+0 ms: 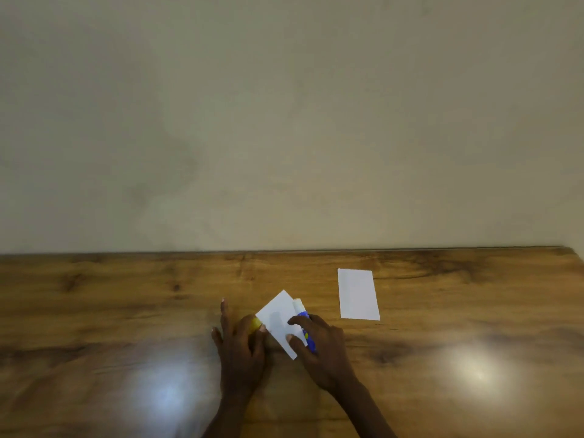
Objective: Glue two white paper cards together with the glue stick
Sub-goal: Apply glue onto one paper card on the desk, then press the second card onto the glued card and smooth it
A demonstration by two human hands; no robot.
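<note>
glossy wood table (pixel 126 311), matt paper cards (pixel 358 295)

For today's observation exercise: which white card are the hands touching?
The tilted card, between the left hand pinching a yellow cap and the right hand gripping the glue stick; the straight card further right lies untouched.

One white card (pixel 278 320) lies tilted, a corner pointing away. The glue stick (pixel 300 310), blue with its white tip bared, runs along the right edge, gripped by the right hand (pixel 319 346). The yellow cap (pixel 254 324) sits at the left edge. The second card (pixel 358 294) lies flat, well apart to the right.
</note>
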